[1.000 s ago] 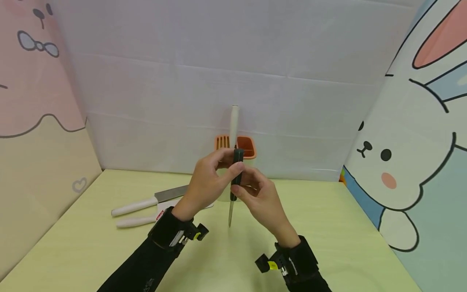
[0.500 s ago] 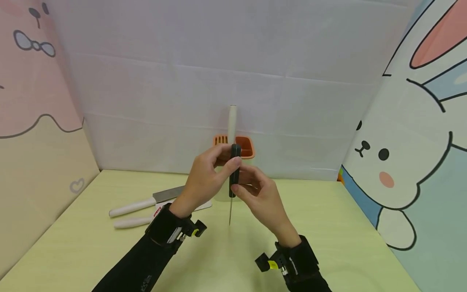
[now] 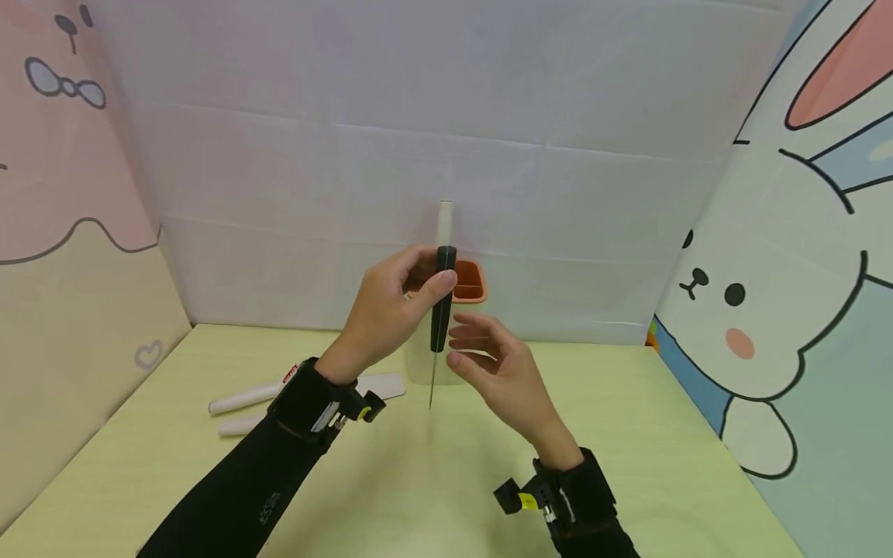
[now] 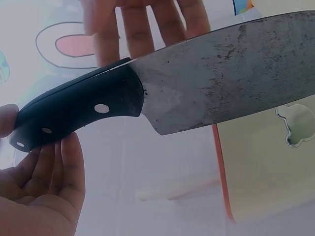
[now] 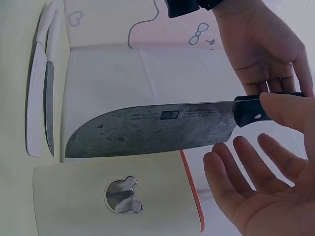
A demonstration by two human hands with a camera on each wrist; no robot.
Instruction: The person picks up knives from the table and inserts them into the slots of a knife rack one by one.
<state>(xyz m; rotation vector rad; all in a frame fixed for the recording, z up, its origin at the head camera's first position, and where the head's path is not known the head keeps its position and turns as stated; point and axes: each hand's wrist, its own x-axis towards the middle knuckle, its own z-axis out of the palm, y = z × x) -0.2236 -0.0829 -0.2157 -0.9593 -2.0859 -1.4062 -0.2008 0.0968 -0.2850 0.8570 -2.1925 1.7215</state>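
A kitchen knife with a black riveted handle [image 3: 442, 310] hangs blade down in the head view. My left hand [image 3: 394, 302] pinches that handle near its upper end between thumb and fingers. The knife's broad, stained blade [image 4: 221, 73] shows fully in both wrist views. My right hand [image 3: 498, 372] is beside the lower handle, its fingers loosely bent and holding nothing; in the right wrist view its fingers [image 5: 241, 167] lie apart from the knife. Behind the hands stands a cream knife holder [image 5: 74, 191] with an orange rim, partly hidden by my left hand in the head view.
One white handle [image 3: 445, 223] rises upright at the holder. Two white-handled knives [image 5: 49, 88] lie on the table at left, one with a white blade, one grey, partly behind my left forearm. A white sheet [image 3: 314, 170] backs the pale yellow table [image 3: 628, 434].
My right hand has let go of the black-handled knife and sits slightly apart from it. My left hand has raised the knife and carried it slightly left, towards the holder.
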